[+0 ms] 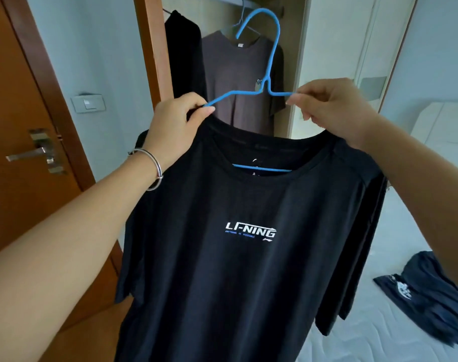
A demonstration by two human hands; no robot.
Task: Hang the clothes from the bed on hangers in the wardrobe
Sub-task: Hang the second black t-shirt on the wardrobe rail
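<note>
Nearest, two bare forearms reach up and forward; the left wrist wears a bangle (154, 169). The left hand (174, 124) pinches the left shoulder of a black tee (238, 257) together with the left arm of a blue hanger (268, 74), thumb and forefinger pressed on the wire. The right hand (332, 108) pinches the hanger's right arm and the tee's collar in the same way. The tee hangs on the hanger, held in the air in front of the wardrobe (295, 74), its hook free and pointing up. The hanger's lower bar shows through the neck opening. White lettering crosses the chest.

Low on the right, a dark garment (431, 291) lies crumpled on the white bed (366, 340).

Farther back, inside the open wardrobe, a brown tee (238, 82) hangs from the rail, with a black garment (183, 53) just beside it on the left. A wooden door (16, 126) stands at the left.
</note>
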